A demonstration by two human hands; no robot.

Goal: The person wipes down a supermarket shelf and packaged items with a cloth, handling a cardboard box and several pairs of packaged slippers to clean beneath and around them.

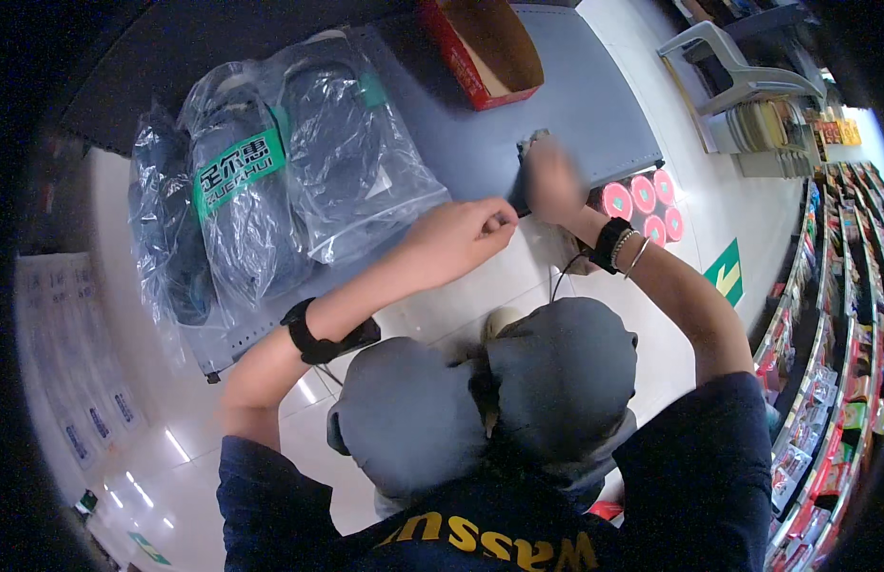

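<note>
My right hand (556, 179), blurred, is closed around a small dark item (522, 191) above the front edge of a grey metal shelf board (442, 121). A mottled bit (533, 140) pokes out past its fingers; what it is cannot be made out. My left hand (463, 236) is beside it with curled fingers, their tips close to the dark item. Whether they pinch its edge is unclear. Left of my hands, dark footwear (245, 193) lies on the board in clear plastic bags (363, 164), one with a green label (238, 175).
A red open-topped carton (477, 64) stands at the back of the board. Several pink-topped containers (642, 200) are beside its right corner. My knees (563, 365) are close below. Stocked shelves (820, 400) line the right, and a light grey plastic stool (742, 71) is at upper right.
</note>
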